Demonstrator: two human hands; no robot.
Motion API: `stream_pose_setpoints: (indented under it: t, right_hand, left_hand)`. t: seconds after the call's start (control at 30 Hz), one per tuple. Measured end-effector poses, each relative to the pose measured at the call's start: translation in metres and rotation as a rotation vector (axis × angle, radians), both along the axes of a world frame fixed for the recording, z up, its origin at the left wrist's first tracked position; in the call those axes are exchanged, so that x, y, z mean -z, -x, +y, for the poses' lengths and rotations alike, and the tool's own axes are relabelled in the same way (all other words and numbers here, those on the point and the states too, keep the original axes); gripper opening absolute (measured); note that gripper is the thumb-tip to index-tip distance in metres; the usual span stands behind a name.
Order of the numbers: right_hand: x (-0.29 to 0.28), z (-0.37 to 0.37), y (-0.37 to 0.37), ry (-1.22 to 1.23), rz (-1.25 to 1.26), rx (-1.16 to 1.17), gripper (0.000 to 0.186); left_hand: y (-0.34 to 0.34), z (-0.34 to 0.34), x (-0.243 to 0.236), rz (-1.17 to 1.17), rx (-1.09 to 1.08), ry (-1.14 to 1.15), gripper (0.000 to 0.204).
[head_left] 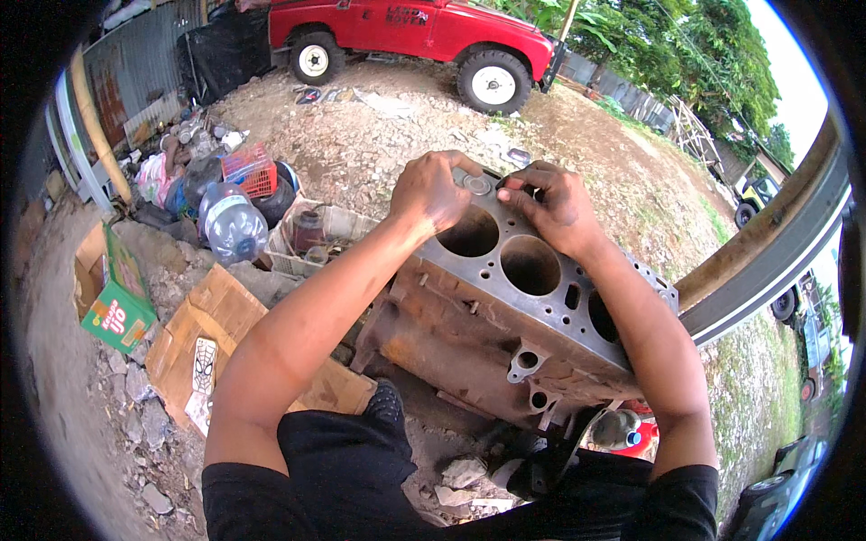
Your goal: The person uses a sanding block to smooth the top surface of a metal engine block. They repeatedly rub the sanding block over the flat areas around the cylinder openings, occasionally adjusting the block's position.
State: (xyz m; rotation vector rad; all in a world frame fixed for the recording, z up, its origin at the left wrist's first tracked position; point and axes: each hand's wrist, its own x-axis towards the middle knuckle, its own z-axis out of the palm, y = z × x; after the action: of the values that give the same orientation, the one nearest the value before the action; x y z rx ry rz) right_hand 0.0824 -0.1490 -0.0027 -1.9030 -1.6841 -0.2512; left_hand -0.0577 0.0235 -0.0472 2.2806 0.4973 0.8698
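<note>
A worn metal engine block [482,308] stands before me, with large open bores and bolt holes on its flat top. My left hand [429,192] is at the far end of that top, fingers curled and index finger reaching beside a small round metal disc [476,184]; what it holds, if anything, is hidden. My right hand [551,206] is at the same end, right of the disc, its thumb and fingers closed together on something small that I cannot make out.
Left are cardboard [185,334], a green box [117,307], water jugs [233,225], a red crate [248,167] and rubble. A beam [749,243] runs along the right. Plastic bottles [618,430] sit below the block. A red vehicle [406,36] is parked beyond on gravel.
</note>
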Motion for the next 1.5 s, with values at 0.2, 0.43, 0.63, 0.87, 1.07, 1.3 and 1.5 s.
stream_pose_setpoints:
  t: [0.2, 0.43, 0.63, 0.87, 1.07, 1.3, 1.5]
  right_hand:
    - [-0.002, 0.000, 0.001, 0.015, 0.016, 0.046, 0.015]
    - [-0.004, 0.000, -0.004, -0.045, 0.013, -0.017, 0.011]
    - [0.003, -0.001, -0.003, -0.058, -0.005, 0.043, 0.008]
    - [0.000, 0.003, 0.000, -0.176, -0.094, -0.064, 0.010]
    - [0.004, 0.005, -0.007, -0.188, -0.114, -0.030, 0.009]
    - [0.004, 0.008, -0.012, -0.202, -0.103, -0.091, 0.009]
    - [0.002, 0.007, -0.011, -0.195, -0.046, -0.091, 0.006]
  left_hand:
    - [0.004, -0.002, -0.002, -0.002, 0.015, -0.022, 0.038]
    - [0.005, -0.005, -0.005, 0.029, 0.001, -0.007, 0.033]
    - [0.005, -0.008, -0.004, 0.018, 0.004, -0.065, 0.039]
    - [0.005, -0.007, -0.001, 0.067, -0.002, -0.154, 0.041]
    - [0.008, -0.011, -0.003, 0.055, 0.008, -0.162, 0.040]
    - [0.010, -0.013, -0.004, 0.076, 0.032, -0.224, 0.030]
    - [0.009, -0.014, -0.004, 0.075, 0.043, -0.291, 0.028]
